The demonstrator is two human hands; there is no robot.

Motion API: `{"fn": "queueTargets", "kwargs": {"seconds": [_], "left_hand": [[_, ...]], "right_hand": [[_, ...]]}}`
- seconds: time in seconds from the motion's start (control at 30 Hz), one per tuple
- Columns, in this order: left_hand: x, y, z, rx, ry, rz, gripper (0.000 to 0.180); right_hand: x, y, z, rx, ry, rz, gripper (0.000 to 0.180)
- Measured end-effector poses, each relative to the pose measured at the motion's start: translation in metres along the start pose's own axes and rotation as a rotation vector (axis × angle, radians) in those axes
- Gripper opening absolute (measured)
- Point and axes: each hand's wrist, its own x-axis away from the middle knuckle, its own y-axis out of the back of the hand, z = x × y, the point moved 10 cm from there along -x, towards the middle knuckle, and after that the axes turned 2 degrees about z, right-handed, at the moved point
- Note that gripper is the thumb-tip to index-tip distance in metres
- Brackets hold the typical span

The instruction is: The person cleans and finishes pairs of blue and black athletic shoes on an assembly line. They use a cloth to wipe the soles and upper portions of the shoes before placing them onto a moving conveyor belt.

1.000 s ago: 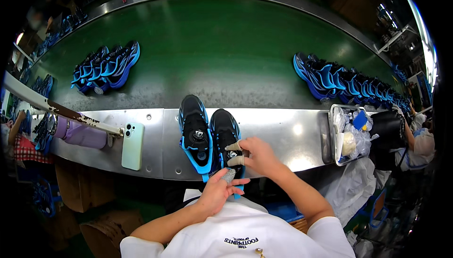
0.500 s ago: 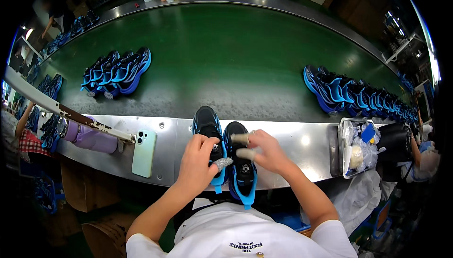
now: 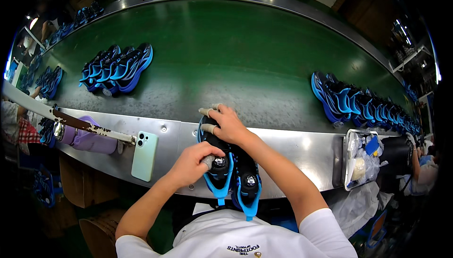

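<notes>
Two black sneakers with bright blue trim stand side by side at the metal table edge, heels toward me. My right hand (image 3: 227, 125) reaches across to the toe of the left sneaker (image 3: 222, 191), its covered fingertips curled over the far side; the hand hides most of that toe. At the same shoe's tongue, my left hand (image 3: 192, 162) is closed on the upper near the opening, with a grey cover on its thumb. The right sneaker (image 3: 248, 195) is touched by neither hand, and my right forearm passes over its front.
Blue-black sneakers (image 3: 118, 69) stand on the green belt (image 3: 222, 45) at left, and a long row (image 3: 363, 104) at right. Left of me are a pale green phone (image 3: 145, 156), a purple bottle (image 3: 94, 137) and a chipped white bar (image 3: 35, 104). A tray (image 3: 348, 166) of plastic bags sits right.
My right hand has moved from above the right sneaker, forward and left, onto the left sneaker's toe. My left hand has slid slightly nearer to me, along its tongue.
</notes>
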Motion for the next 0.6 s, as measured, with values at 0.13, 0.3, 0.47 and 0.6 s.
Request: {"fn": "queueTargets", "kwargs": {"seconds": [0.13,0.3,0.47,0.6], "left_hand": [[0.005,-0.01,-0.011,-0.204,0.064,-0.077,0.035],[0.003,-0.02,0.019,0.08,0.198,0.172,0.038],[-0.001,-0.011,-0.001,-0.07,0.028,-0.073,0.036],[-0.002,-0.011,0.003,0.052,0.044,0.06,0.037]], "right_hand": [[-0.002,-0.015,-0.009,-0.032,-0.069,0.047,0.05],[-0.002,-0.016,-0.01,-0.013,-0.027,0.029,0.05],[-0.003,-0.014,-0.01,0.002,-0.046,0.044,0.049],[-0.003,-0.012,-0.008,-0.002,-0.009,0.025,0.049]]}}
